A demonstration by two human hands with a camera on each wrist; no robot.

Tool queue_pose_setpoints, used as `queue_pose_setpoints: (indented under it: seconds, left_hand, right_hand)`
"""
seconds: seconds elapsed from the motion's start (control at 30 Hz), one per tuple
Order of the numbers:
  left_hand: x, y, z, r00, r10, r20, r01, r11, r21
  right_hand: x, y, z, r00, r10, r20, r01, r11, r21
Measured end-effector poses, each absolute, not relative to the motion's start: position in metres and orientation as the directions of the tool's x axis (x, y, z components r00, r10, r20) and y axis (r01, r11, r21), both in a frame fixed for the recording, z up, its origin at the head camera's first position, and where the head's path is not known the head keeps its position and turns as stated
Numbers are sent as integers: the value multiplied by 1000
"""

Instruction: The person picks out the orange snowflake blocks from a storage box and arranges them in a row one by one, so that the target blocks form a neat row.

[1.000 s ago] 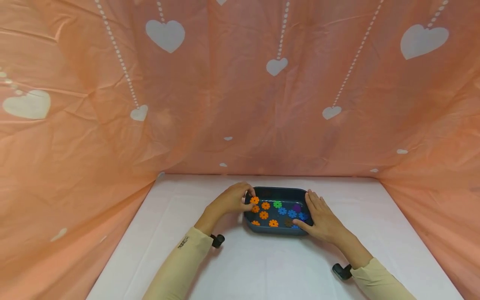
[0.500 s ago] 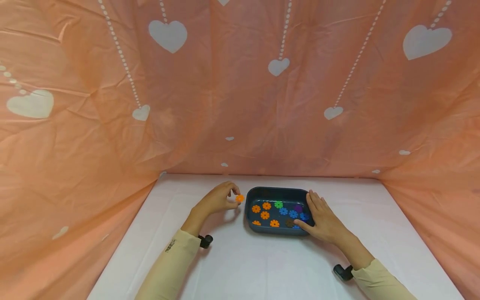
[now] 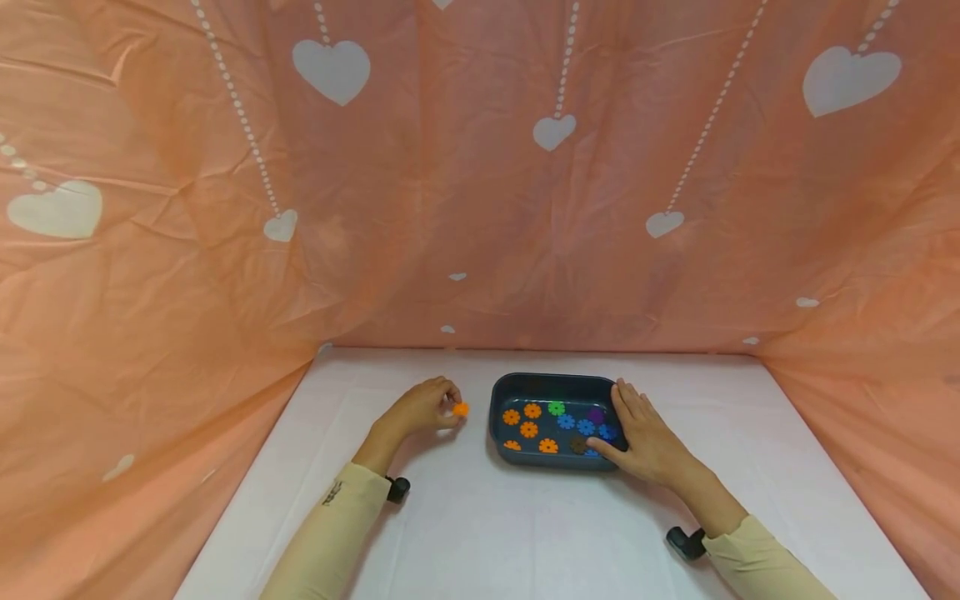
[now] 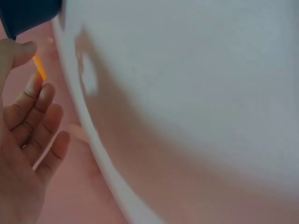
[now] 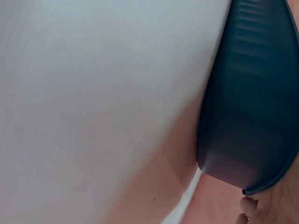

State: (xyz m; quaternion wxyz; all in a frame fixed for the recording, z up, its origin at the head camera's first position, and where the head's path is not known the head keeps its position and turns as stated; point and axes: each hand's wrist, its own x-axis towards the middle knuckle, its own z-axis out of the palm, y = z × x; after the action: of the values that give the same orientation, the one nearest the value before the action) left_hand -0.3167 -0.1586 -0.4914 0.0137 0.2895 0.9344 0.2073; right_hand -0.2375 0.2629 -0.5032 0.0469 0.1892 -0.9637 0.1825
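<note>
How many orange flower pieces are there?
6: one orange flower piece in the left hand; in the dark tray, two farther back, one midway, two by its near wall. Others may be hidden.

Your left forearm (image 3: 322,537) slants inward toward the far edge of the bench (image 3: 525,533), its left hand (image 3: 418,408) turned toward the right edge, thumb and index finger set in a pinch, the other fingers (image 4: 54,119) loosely bent and the palm showing in the left wrist view. Your right forearm (image 3: 757,558) slants inward from the right, its right hand (image 3: 647,442) back up, with straight fingers lying close together toward the far edge and the thumb spread toward the left edge. Both your wrists are bare below the sleeves.
</note>
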Motion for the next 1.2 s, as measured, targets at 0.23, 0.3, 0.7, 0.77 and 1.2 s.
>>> queue_pose_setpoints:
  seconds: [0.23,0.3,0.7,0.77,1.2]
  left_hand:
    - [-319,-160,-501,-840,541,40,522,784,335]
    - [-319,-159,-503,-842,539,31,520,794,315]
    - [-315,-158,-506,-851,523,36,512,814,273]
    - [-314,-157,-504,-858,514,17,499,823,271]
    - [-315,-145,-486,-857,514,39,489,786,377]
  right_hand:
    - [-238,263,-503,-925,-347,153,-379,860,-341]
    - [-239,263,-504,-926,-346,153,-378,861,-339]
    - [-239,264,-505,-927,-342,151,-374,865,-336]
    - [-239,263,-505,-927,-342,152,-374,864,-337]
    - [-237,263,-503,-923,-348,164,-384,856,-347]
